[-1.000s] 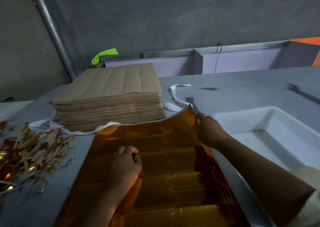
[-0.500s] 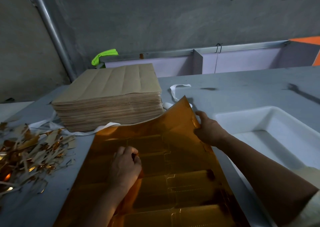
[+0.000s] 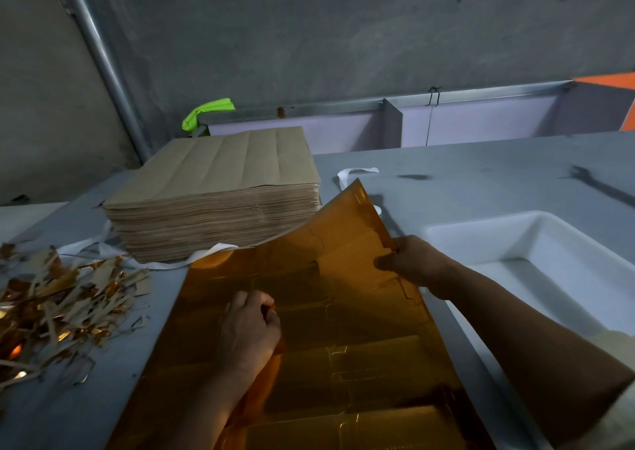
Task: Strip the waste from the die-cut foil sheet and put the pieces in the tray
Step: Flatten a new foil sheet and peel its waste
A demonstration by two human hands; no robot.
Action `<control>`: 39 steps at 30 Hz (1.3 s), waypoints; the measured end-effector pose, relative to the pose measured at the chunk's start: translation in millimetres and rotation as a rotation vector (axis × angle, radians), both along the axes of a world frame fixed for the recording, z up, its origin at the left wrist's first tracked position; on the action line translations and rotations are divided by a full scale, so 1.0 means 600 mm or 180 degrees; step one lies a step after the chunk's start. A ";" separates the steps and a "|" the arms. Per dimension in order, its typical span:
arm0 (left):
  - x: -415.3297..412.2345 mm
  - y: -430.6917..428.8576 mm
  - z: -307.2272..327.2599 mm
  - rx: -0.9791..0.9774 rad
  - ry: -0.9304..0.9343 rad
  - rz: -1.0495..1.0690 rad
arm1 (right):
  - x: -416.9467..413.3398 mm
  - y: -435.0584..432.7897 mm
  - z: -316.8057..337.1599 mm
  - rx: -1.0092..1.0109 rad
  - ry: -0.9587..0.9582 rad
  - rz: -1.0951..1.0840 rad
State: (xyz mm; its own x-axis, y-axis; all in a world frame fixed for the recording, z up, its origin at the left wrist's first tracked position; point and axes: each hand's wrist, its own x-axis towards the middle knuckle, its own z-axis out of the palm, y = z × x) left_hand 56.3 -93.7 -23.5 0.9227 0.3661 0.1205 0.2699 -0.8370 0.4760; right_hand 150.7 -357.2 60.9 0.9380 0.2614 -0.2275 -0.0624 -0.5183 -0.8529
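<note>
Pinching the foil sheet [image 3: 343, 363] by its raised right edge with my right hand [image 3: 415, 264], left hand [image 3: 249, 329] gripping a mid-sheet fold; scrap heap [image 3: 58, 298] left, tray [image 3: 498, 219] shows no pieces, most stripping seemingly ahead.

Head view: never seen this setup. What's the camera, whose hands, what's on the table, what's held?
No machine: a person works bare-handed; the single camera sits on their head, looking down. The right hand pinches the lifted edge of a shiny amber die-cut foil sheet; the left hand, fingers curled, seems to pinch its middle. On the grey table: a stack of brown paper sheets behind, a heap of gold and brown scrap strips left, a white plastic tray right.
</note>
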 end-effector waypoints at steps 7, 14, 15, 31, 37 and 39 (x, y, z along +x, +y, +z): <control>-0.001 0.000 0.000 0.0030 -0.0048 -0.0043 | 0.000 -0.004 0.001 0.0327 -0.0066 -0.0027; 0.000 -0.001 -0.001 0.0080 -0.0032 -0.0025 | 0.002 -0.004 0.001 0.0481 -0.0091 -0.0221; 0.000 -0.001 -0.001 0.0077 -0.0037 -0.0020 | 0.003 -0.004 0.000 0.0475 -0.0116 -0.0273; 0.000 0.000 -0.001 0.0010 0.0007 0.0022 | 0.001 -0.002 0.001 0.0512 -0.0024 -0.0273; 0.002 0.001 0.007 -0.0117 0.0119 0.0028 | 0.001 -0.004 0.000 0.0611 -0.0077 -0.0264; 0.007 0.002 0.016 -0.0241 0.0202 0.0052 | 0.001 -0.004 0.001 0.0685 -0.0078 -0.0237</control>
State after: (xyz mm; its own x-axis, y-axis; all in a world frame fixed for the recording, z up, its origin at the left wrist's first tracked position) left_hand 60.4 -92.4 -14.0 0.9214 0.3871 0.0333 0.3149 -0.7944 0.5193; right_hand 151.1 -359.8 61.2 0.9611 0.2313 -0.1510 -0.0716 -0.3191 -0.9450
